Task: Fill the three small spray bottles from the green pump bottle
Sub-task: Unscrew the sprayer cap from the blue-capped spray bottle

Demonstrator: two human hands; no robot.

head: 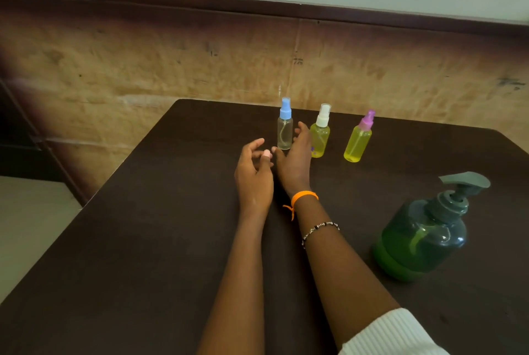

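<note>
Blue-capped spray bottle (285, 131) stands upright on the far side of the table (143, 240), looking empty, and both hands are closing in. Right hand (293, 158) sits just right of it, fingers spread and holding nothing; left hand (254, 172) hovers nearer and to the left, loosely curled, also empty. White-capped bottle (320, 137) and pink-capped bottle (359, 140) to the right show yellow, likely filled. Green pump bottle (422, 237) waits near right, within reach
</note>
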